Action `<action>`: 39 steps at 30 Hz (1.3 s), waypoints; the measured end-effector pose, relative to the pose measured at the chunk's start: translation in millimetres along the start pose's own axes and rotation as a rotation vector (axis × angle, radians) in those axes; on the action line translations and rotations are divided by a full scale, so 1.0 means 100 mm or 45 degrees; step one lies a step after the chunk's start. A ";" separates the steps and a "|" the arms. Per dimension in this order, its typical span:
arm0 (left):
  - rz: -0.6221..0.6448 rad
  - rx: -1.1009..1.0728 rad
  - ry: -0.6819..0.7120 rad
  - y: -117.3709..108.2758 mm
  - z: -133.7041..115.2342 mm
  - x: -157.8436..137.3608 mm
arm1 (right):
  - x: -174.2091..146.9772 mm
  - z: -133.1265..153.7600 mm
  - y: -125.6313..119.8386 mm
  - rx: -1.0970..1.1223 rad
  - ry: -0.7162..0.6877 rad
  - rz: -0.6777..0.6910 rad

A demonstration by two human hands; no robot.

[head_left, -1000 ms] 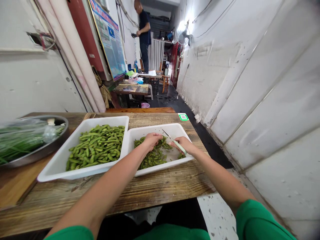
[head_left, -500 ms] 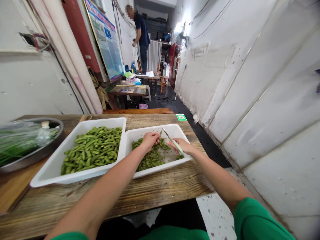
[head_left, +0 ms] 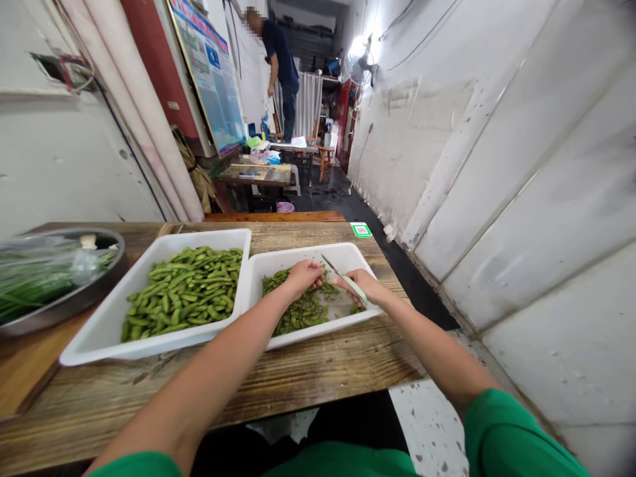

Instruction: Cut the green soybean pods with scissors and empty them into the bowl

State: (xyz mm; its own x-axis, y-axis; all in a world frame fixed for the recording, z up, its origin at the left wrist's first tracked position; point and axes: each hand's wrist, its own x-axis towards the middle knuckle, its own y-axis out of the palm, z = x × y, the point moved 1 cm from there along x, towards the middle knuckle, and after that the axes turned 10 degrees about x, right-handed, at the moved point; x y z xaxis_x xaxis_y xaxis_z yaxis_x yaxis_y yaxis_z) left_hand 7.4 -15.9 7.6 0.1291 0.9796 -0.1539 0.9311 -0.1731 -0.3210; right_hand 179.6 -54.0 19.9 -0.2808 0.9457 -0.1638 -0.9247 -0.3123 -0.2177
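My right hand (head_left: 366,285) grips a pair of scissors (head_left: 354,289) with pale green handles, the narrow blades pointing up and left. Beside the blade tips, my left hand (head_left: 302,277) is closed in a pinch, with a small green edamame pod partly showing at its fingertips. Both hands are over the right white tray (head_left: 303,339), which holds a loose layer of small green pods and trimmings (head_left: 303,311). To the left stands another white tray (head_left: 144,352), heaped with edamame pods (head_left: 183,291). The two trays touch along their rims.
A metal basin (head_left: 116,265) with bagged green vegetables (head_left: 40,278) stands at the left of the wooden table (head_left: 318,377). A QR-code card (head_left: 361,230) lies at the far right corner. A person (head_left: 283,66) stands raised behind another table (head_left: 258,173).
My hands stay over the right tray, with the left one shifted slightly right. The scissors have tilted a little. In the background, the person leans and lowers an arm.
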 end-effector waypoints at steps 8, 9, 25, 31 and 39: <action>-0.064 0.325 0.037 -0.01 0.12 0.12 | 0.04 0.03 -0.02 0.180 -0.110 -0.179; -0.077 0.372 0.065 -0.01 0.14 0.13 | 0.04 0.02 -0.02 0.179 -0.109 -0.174; 0.038 -0.026 0.118 -0.10 0.16 0.22 | -0.02 0.04 0.02 -0.074 0.080 0.094; 0.144 -0.253 0.063 -0.08 0.11 0.17 | -0.05 0.07 0.03 -0.124 0.053 0.113; 0.181 -0.362 -0.109 -0.09 0.14 0.19 | 0.02 -0.05 -0.01 -0.263 -0.005 0.070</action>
State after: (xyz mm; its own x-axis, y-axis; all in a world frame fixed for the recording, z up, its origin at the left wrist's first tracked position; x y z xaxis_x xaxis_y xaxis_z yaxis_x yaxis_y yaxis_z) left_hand -3.3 2.4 -5.1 0.2468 0.9335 -0.2602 0.9653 -0.2604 -0.0188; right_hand 181.6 -52.0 15.0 -0.3307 0.9270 -0.1770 -0.8356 -0.3748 -0.4016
